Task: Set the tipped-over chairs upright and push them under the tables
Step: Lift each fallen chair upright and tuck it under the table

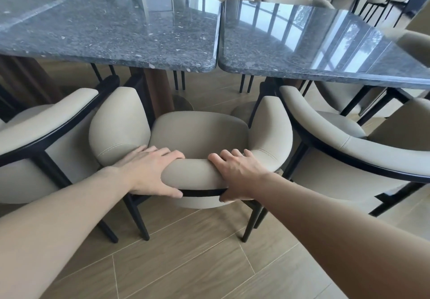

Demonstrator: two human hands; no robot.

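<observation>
Two stone tables point(130, 42) meet above our upright chair point(197, 133), which stands between two neighbours. Our left hand point(151, 170) and right hand point(237, 175) both clasp its backrest. We should push evenly and straight, so the arms pass under the edge.

Two dark stone tables point(111, 31) point(314, 47) stand side by side. Three beige chairs point(195, 135) point(35, 135) point(349, 154) sit along the near edge, several more beyond. Two hands point(151, 173) point(237, 173).
</observation>
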